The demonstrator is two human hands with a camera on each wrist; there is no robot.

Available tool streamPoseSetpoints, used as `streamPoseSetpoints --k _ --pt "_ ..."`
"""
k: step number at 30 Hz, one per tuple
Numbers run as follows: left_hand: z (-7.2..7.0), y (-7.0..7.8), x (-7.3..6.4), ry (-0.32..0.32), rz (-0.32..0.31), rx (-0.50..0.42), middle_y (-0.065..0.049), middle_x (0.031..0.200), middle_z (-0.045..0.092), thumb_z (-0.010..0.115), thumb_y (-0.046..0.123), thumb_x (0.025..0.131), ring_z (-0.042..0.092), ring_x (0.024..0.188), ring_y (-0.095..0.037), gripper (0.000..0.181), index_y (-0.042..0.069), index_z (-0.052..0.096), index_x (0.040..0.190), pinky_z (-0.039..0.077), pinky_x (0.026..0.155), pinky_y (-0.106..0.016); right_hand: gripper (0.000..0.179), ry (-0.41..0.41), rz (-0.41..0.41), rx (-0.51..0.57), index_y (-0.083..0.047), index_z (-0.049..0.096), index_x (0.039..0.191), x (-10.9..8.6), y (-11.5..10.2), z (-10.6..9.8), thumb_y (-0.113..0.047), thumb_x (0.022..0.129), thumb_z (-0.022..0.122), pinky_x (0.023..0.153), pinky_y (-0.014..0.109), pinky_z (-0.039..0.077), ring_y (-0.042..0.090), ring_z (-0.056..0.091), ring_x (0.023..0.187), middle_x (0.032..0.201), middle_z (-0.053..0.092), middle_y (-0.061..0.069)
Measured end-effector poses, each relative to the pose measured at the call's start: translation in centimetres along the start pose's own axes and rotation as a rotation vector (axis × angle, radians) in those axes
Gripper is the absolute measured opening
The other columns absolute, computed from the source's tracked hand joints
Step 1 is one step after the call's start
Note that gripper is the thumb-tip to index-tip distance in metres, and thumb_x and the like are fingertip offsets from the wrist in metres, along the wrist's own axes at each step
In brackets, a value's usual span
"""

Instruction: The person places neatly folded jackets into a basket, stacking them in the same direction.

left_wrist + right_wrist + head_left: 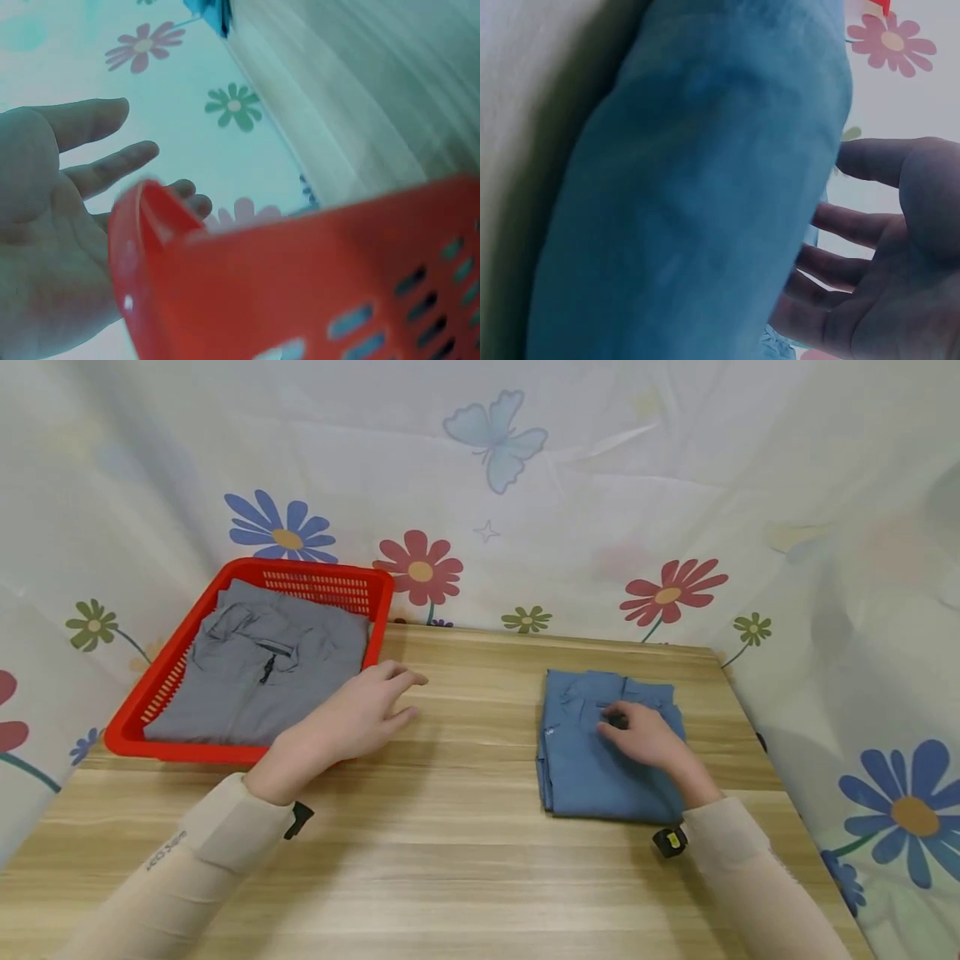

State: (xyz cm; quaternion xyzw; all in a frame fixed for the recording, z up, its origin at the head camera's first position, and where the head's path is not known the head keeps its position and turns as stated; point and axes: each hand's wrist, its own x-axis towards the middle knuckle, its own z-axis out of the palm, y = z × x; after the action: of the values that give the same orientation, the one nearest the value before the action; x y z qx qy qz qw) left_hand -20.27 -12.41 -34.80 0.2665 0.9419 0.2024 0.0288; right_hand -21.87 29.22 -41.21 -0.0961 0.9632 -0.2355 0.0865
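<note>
1. My left hand (358, 714) sits at the front right corner of the red basket (187, 749), fingers loose and apart, gripping nothing. The rim hides part of it in the left wrist view, so I can't say whether it touches the plastic.

2. My right hand (643, 735) is over the blue garment (592, 777), thumb and fingers apart, not clamped on anything. Whether the fingertips brush the cloth, I can't tell.

3. The blue garment lies folded flat on the right of the bench (465, 860), well apart from the basket. The grey garment (225, 693) lies folded inside the basket, collar toward the back.

4. For handling the blue bundle, I'd want both hands at opposite edges, fingers under the lowest layer and thumbs lightly on top; pinching only the upper layer would likely open the fold.

5. Its left edge shows several stacked layers, which I judge the likeliest place to slip, so I'd gather them together.

6. I'd keep any lift slow and level, with sleeves clear of the basket rim.
</note>
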Motion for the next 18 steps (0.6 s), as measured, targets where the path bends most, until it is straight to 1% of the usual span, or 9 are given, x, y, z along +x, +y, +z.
streamPoseSetpoints --k 3,6,12,18 --pt "0.7 0.4 0.3 0.003 0.03 -0.002 -0.008 0.128 0.05 0.065 0.026 0.092 0.048 0.114 -0.023 0.045 0.011 0.054 0.133 0.046 0.095 -0.042 0.041 0.015 -0.012 0.003 0.004 0.058 0.125 0.1 -0.3 0.2 -0.025 0.096 0.058 0.093 0.055 0.042 0.04 0.052 0.116 0.125 0.058 0.024" --pt "1.3 0.9 0.7 -0.011 0.046 -0.012 -0.008 0.128 0.049 0.066 0.026 0.092 0.048 0.114 -0.023 0.045 0.01 0.055 0.132 0.045 0.096 -0.041 0.041 0.024 -0.016 0.006 0.003 0.059 0.125 0.2 -0.5 0.4 -0.026 0.096 0.059 0.093 0.055 0.042 0.04 0.052 0.115 0.125 0.058 0.024" --pt "2.9 1.5 1.4 -0.062 0.05 -0.044 -0.007 0.127 0.049 0.066 0.028 0.092 0.048 0.112 -0.021 0.045 0.01 0.055 0.132 0.046 0.095 -0.038 0.042 0.025 -0.033 0.022 0.003 0.058 0.127 0.3 -1.2 0.9 -0.025 0.096 0.058 0.094 0.055 0.041 0.04 0.051 0.117 0.127 0.056 0.023" --pt "4.7 1.5 2.1 -0.087 0.06 -0.069 -0.007 0.125 0.051 0.065 0.025 0.092 0.049 0.111 -0.022 0.042 0.01 0.057 0.131 0.045 0.095 -0.039 0.04 0.017 -0.057 0.031 0.002 0.059 0.126 0.7 -2.0 1.4 -0.025 0.096 0.059 0.092 0.053 0.042 0.037 0.053 0.113 0.125 0.057 0.021"
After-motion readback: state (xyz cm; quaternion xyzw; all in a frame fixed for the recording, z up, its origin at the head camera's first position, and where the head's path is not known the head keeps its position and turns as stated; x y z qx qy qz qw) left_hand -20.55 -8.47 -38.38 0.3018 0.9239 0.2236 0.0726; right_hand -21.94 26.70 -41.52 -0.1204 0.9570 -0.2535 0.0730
